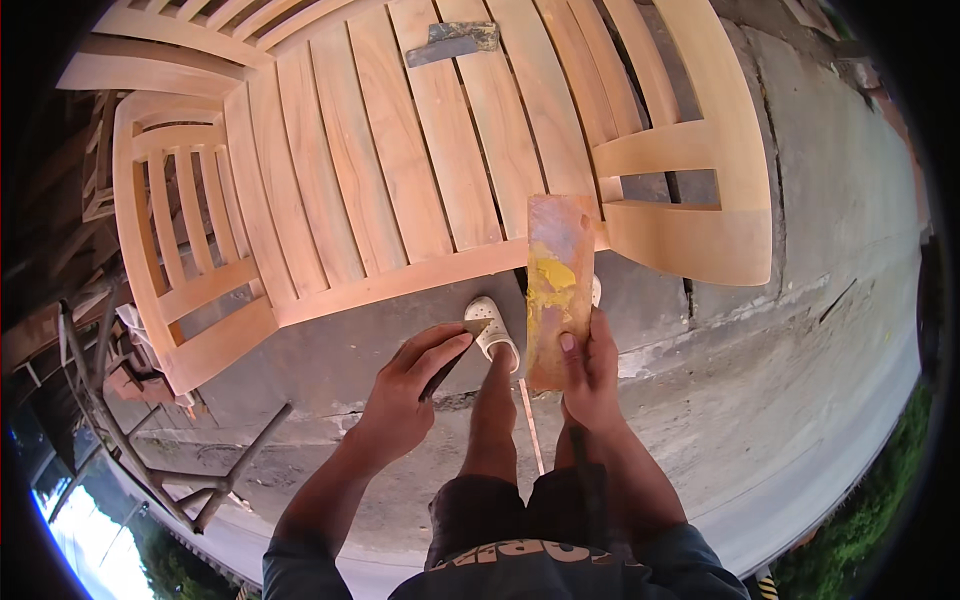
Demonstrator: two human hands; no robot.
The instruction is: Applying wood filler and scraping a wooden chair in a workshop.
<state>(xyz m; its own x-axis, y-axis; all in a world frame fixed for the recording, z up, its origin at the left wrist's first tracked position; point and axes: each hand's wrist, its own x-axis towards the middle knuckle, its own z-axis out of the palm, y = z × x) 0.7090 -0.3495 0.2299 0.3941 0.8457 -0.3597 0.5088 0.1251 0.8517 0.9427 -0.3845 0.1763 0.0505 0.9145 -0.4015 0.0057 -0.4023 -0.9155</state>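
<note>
My left hand [402, 390] is closed around a small putty knife [478, 326], its short blade pointing to the right and its dark lower part showing below my fingers. My right hand [594, 378] grips the lower end of a flat rectangular board [545, 345], thumb on its face. Yellow putty [553, 280] is smeared over the middle of that board. The knife and the board are apart. Just beyond them stands a pale wooden slatted bench [385, 160], and the board's top end overlaps its front edge in view.
Two flat dark pieces [452, 45] lie on the bench slats, their kind unclear. Armrests rise at the bench's left [195, 230] and right [690, 235]. A metal frame [140, 455] stands on the left. My feet, in white clogs [493, 318], are on the concrete floor [740, 370].
</note>
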